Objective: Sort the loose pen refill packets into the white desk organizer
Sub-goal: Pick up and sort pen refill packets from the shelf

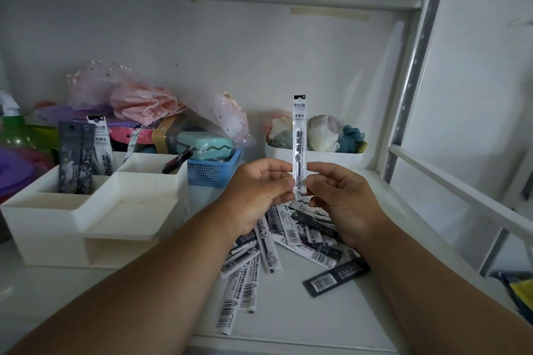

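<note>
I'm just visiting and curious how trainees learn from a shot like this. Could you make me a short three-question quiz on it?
1. True or false: the clear refill packet is held upright by both the left hand and the right hand.
2. Where does the loose packet pile lie? A) in the blue basket B) on the shelf under the hands C) in the white desk organizer
3. Fill in: the dark packets already sorted stand in the organizer's back-____ compartment.

Key: 1 true; 2 B; 3 left.
</note>
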